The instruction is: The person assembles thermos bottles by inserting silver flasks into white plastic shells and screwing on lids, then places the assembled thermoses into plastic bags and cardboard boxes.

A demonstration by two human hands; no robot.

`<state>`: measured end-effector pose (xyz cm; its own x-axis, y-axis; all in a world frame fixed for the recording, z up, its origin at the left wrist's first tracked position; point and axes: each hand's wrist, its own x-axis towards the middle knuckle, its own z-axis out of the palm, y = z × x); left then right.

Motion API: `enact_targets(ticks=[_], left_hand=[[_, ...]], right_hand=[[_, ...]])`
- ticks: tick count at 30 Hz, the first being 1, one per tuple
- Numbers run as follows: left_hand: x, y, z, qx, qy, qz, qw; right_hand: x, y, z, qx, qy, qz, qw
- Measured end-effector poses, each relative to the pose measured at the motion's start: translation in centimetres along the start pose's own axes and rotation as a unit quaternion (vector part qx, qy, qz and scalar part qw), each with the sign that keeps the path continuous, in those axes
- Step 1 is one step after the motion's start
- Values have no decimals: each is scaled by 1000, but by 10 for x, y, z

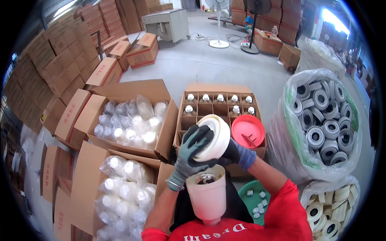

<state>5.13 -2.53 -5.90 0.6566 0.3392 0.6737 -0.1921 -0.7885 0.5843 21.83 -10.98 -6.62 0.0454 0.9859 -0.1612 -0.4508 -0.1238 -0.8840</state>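
Note:
My left hand (194, 150), in a grey-green and black glove, grips the side of a round white plastic part (213, 138) with a raised ring on its face. Behind that part is my right hand (231, 154) in a dark glove; its fingers are partly hidden, but it seems to support the far side. Just below both hands, a white plastic canister (207, 197) stands upright between my legs with its mouth up. Something dark and metallic shows inside it. The white part is held tilted above the canister, apart from its rim.
Ahead, a divided carton (209, 86) holds several white-capped bottles; a red bowl (249, 126) rests on it. Cartons (165, 136) of bagged white pieces stand left. Right are plastic sacks (277, 132) of ring-shaped parts. A green basin (247, 193) with small white caps lies by my right leg.

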Motion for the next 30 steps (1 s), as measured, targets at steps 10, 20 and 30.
enact_targets(ticks=[10, 20, 30], left_hand=[[-71, -24, -27, -140, -160, -135, 968], [-61, -3, -36, -112, -266, -82, 954], [-70, 53, -22, 46, -210, -130, 968]], right_hand=[[-33, 55, -37, -232, 10, -90, 968], [-47, 75, 5, -170, 66, -100, 978], [-31, 88, -9, -211, -92, -139, 963]])
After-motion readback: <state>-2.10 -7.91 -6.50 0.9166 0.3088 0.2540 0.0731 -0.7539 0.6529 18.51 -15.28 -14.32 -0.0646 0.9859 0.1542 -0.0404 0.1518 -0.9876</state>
